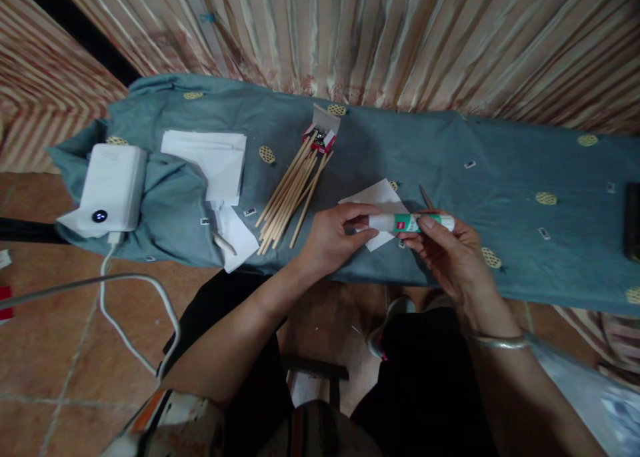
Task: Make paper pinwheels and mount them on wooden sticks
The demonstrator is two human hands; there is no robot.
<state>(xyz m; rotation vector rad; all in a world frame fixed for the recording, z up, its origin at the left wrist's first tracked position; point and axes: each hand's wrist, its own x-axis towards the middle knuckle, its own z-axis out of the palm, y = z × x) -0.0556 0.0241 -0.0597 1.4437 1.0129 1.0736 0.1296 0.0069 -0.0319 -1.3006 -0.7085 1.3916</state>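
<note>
A white and green glue stick [401, 223] lies level between my two hands, above the table. My left hand [336, 235] pinches its white left end between thumb and fingers. The body of the stick is in my right hand [450, 250], thumb on top and fingers curled beneath. Under the stick rests a piece of white paper [376, 195], partly hidden by my hands. Just behind my right hand a pointed metal blade [425, 195] sticks out; the rest of it is hidden.
Left of my hands lie several wooden sticks [290, 200], touching a small open red box [320, 137]. White paper sheets [215, 163] and a white power bank [113, 187] with a cable [104, 290] are farther left. A dark object [633, 220] sits at the right edge.
</note>
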